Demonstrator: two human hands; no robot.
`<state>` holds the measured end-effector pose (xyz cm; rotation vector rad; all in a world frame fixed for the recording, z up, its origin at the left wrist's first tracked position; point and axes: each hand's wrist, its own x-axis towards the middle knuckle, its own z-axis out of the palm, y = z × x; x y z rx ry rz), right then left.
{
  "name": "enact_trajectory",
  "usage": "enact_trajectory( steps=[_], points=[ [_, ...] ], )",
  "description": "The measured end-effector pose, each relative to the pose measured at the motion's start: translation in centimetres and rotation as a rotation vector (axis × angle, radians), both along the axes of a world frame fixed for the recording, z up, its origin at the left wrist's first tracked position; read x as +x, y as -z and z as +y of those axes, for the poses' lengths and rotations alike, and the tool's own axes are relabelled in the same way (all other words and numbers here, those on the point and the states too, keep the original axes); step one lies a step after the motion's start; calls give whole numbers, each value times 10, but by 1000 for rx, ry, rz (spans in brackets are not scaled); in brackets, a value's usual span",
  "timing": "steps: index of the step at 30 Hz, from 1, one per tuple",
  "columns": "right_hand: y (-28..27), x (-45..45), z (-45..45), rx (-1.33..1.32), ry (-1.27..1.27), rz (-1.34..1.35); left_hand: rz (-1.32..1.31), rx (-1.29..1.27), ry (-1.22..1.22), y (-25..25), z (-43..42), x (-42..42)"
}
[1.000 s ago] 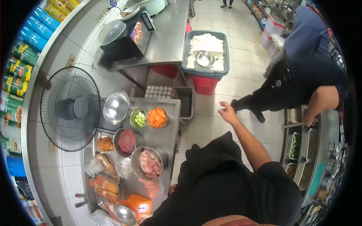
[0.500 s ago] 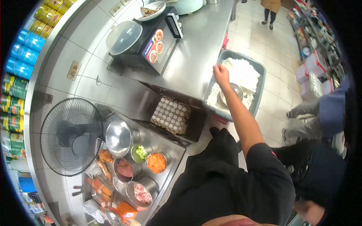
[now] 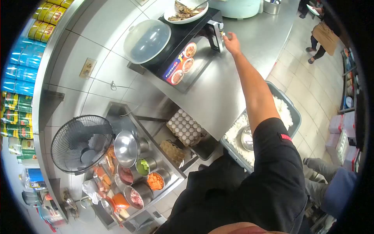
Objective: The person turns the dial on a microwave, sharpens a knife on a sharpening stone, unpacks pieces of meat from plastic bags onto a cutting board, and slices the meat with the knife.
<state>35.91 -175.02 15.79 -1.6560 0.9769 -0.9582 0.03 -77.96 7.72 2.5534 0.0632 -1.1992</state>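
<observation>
My right hand [image 3: 233,43] reaches out over the steel counter [image 3: 230,89] to the front of a black countertop oven [image 3: 181,43]. Its fingers are bent and pinch at a small control knob [image 3: 223,34], beside the oven's light-coloured handle [image 3: 214,36]; the fingertips are partly hidden. On top of the oven rest a clear domed cover [image 3: 148,41] and a white dish [image 3: 187,16] of cooked food with a utensil in it. Below my forearm stands a grey tub [image 3: 297,117] of white rice, with a metal bowl [image 3: 246,138] in it. My left hand is out of view.
A steel table [image 3: 171,181] at lower left bears a large metal bowl [image 3: 127,148], diced carrots [image 3: 155,181], green vegetables [image 3: 142,166] and raw meat. Egg trays [image 3: 185,126] sit under the counter. A fan [image 3: 82,144] stands by the wall. Other people stand at right.
My right hand has moved from above the rice tub to the oven's front, and its fist has loosened. The view has shifted, bringing the oven closer. The person in the brown apron appears nearer.
</observation>
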Motion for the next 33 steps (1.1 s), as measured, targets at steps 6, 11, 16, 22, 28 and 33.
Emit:
enact_trajectory(
  steps=[6,11,16,22,28,33],
  points=[
    [14,32,-33,51,-103,92,20,37,-11,-13,-25,2],
    [16,41,-31,70,-27,60,23,57,-18,-23,-30,-2],
    [25,50,-39,76,-7,53,31,67,-29,-23,-34,-4],
    [32,60,-50,420,-68,-153,31,62,-40,-12,-41,-12],
    [37,62,-63,122,-51,44,22,55,-49,-6,-43,-16],
    [32,58,-56,-9,-27,66,19,53,-59,-2,-45,-19]
  ],
)
